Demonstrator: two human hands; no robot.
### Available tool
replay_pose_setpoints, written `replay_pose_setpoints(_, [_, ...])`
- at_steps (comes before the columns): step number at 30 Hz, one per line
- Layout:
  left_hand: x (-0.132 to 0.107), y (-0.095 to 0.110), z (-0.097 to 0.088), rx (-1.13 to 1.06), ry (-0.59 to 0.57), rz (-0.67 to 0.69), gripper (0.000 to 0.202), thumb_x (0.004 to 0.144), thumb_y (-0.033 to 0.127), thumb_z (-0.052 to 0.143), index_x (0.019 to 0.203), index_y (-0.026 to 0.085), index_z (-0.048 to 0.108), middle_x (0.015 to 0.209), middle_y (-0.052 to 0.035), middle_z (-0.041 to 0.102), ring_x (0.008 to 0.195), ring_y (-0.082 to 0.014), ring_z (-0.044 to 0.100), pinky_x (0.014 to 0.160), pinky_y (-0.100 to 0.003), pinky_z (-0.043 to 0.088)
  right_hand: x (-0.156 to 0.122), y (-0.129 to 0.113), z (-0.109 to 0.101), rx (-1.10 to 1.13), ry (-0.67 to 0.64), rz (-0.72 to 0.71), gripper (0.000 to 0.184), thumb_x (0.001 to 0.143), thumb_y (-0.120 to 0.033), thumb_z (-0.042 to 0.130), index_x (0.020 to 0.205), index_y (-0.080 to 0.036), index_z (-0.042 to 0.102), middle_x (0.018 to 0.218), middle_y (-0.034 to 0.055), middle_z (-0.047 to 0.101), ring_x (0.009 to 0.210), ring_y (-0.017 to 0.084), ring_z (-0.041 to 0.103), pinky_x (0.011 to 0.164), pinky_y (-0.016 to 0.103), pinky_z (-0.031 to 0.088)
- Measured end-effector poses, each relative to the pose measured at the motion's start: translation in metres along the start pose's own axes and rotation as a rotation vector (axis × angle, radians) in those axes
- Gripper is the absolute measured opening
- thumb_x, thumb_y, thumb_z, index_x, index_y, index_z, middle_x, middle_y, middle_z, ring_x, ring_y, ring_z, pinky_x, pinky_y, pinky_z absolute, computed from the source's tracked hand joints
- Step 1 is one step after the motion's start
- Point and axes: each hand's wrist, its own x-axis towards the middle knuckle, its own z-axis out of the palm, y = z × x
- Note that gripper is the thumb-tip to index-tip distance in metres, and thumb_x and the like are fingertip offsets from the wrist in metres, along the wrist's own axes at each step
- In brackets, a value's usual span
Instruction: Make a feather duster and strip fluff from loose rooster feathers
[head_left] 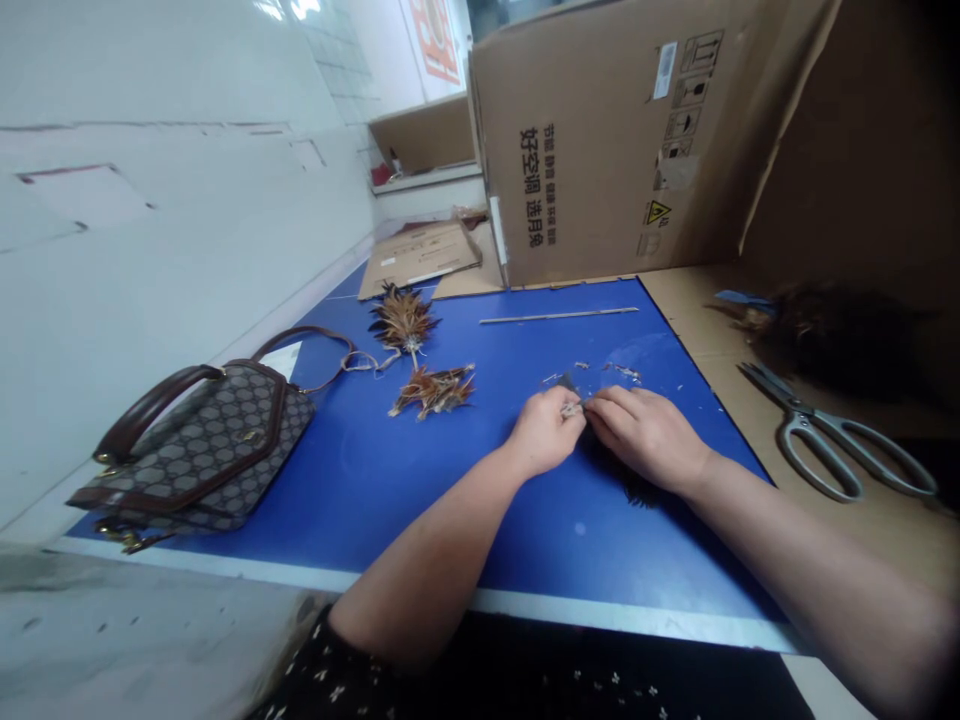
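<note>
My left hand [541,432] and my right hand [645,433] meet over the blue table top [420,470], fingertips pinched together on a small dark feather piece [571,400]. More dark feather shows under my right hand [641,492]. Small feather scraps [622,372] lie just beyond the hands. Two brown feather bundles rest to the left: a flat one [435,390] and a rounder one [403,320].
A patterned brown handbag [199,455] sits at the left front. A thin stick [559,316] lies at the back. Large scissors [832,440] and a dark feather pile [832,335] rest on cardboard at right. A big cardboard box [600,140] stands behind.
</note>
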Motion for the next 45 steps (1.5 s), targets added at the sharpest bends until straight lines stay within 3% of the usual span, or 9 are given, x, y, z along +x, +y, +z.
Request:
replay_pose_setpoints(6, [-0.001,0.001,-0.001,-0.058,-0.027,-0.027,0.009,0.083,0.019,0.062,0.089,0.017,0.069,0.069,0.0014,0.062,0.059,-0.0111,0.05,0.063,-0.024,0.042,-0.001,-0.01,0.004,-0.15,-0.026,-0.035,0.014,0.099,-0.012,0.053,0.091,-0.013,0.064,0.082,0.0097,0.064,0.069,0.021,0.055,0.068,0.036,0.045])
replay_pose_setpoints(10, [-0.001,0.001,0.001,-0.081,-0.009,-0.014,0.008,0.082,0.019,0.063,0.086,0.017,0.069,0.076,-0.0013,0.068,0.067,-0.0126,0.056,0.069,-0.025,0.045,-0.001,-0.005,0.01,-0.137,-0.014,-0.015,0.019,0.098,-0.013,0.051,0.082,-0.016,0.06,0.074,0.0074,0.059,0.064,0.02,0.051,0.065,0.034,0.043])
replay_pose_setpoints(17, [0.0,-0.003,0.004,-0.076,0.012,-0.055,0.011,0.084,0.019,0.064,0.092,0.017,0.07,0.076,-0.0015,0.069,0.066,-0.013,0.056,0.067,-0.025,0.046,0.002,0.006,0.002,0.075,-0.028,0.04,0.012,0.1,-0.017,0.053,0.097,-0.017,0.065,0.087,0.0082,0.069,0.074,0.019,0.062,0.069,0.031,0.046])
replay_pose_setpoints(21, [-0.001,-0.001,0.004,-0.094,0.007,-0.049,0.011,0.086,0.018,0.062,0.094,0.016,0.068,0.073,-0.0011,0.066,0.066,-0.0135,0.056,0.067,-0.025,0.046,0.003,0.004,0.001,0.063,-0.017,0.037,0.012,0.101,-0.017,0.054,0.101,-0.016,0.066,0.09,0.0084,0.071,0.077,0.019,0.064,0.071,0.031,0.046])
replay_pose_setpoints(31, [-0.002,0.007,0.003,-0.282,-0.052,-0.133,0.009,0.088,0.022,0.06,0.09,0.015,0.066,0.075,-0.0006,0.065,0.067,-0.0129,0.056,0.069,-0.025,0.047,0.003,0.0,0.009,-0.111,0.062,0.013,0.016,0.092,-0.013,0.052,0.079,-0.017,0.06,0.071,0.0047,0.06,0.061,0.018,0.047,0.065,0.033,0.038])
replay_pose_setpoints(40, [-0.004,0.004,0.006,-0.006,0.036,-0.058,0.013,0.085,0.019,0.063,0.095,0.018,0.072,0.083,-0.0048,0.073,0.074,-0.0175,0.064,0.079,-0.031,0.052,0.006,0.003,0.01,-0.074,0.044,-0.012,0.013,0.088,-0.013,0.053,0.078,-0.019,0.056,0.07,0.0057,0.056,0.061,0.02,0.044,0.066,0.035,0.039])
replay_pose_setpoints(45, [-0.001,-0.002,0.002,0.107,0.128,-0.058,0.019,0.084,0.017,0.064,0.101,0.019,0.073,0.088,-0.0076,0.075,0.078,-0.0211,0.068,0.082,-0.034,0.053,0.005,0.003,0.004,0.12,0.031,-0.01,0.01,0.087,-0.013,0.054,0.081,-0.021,0.053,0.073,0.0049,0.057,0.066,0.02,0.049,0.068,0.035,0.043])
